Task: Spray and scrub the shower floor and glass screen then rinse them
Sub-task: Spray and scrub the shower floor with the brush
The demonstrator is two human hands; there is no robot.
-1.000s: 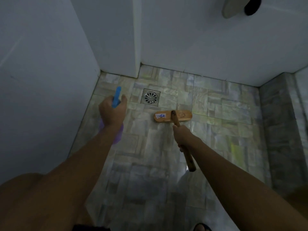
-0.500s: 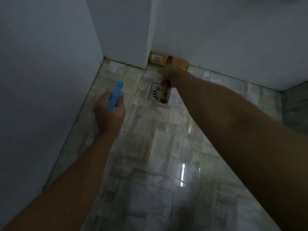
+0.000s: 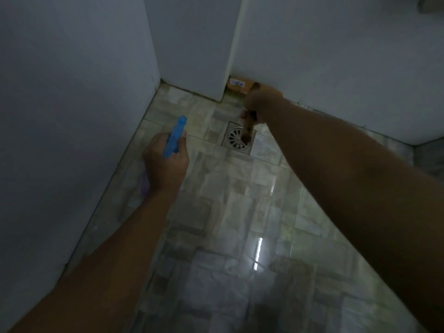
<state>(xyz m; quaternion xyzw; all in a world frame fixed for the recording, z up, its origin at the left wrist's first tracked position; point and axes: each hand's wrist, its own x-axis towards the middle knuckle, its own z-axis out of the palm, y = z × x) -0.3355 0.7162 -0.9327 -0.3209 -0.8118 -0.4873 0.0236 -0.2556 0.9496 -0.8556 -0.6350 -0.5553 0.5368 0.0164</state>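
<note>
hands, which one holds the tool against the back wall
The right hand, gripping the wooden long-handled scrub brush at the white wall; the left hand holds a blue spray bottle.

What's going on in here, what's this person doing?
A person is scrubbing the tiled shower floor. The right hand grips the wooden handle of a scrub brush, whose head is pushed against the foot of the far wall, beyond the drain. The left hand holds a blue-topped spray bottle above the floor near the left wall. The tiles look wet.

Left hand (image 3: 165, 162) and right hand (image 3: 258, 104) are bare. Left forearm (image 3: 115, 248) and right forearm (image 3: 348, 176) are bare skin as far as the view reaches.
</note>
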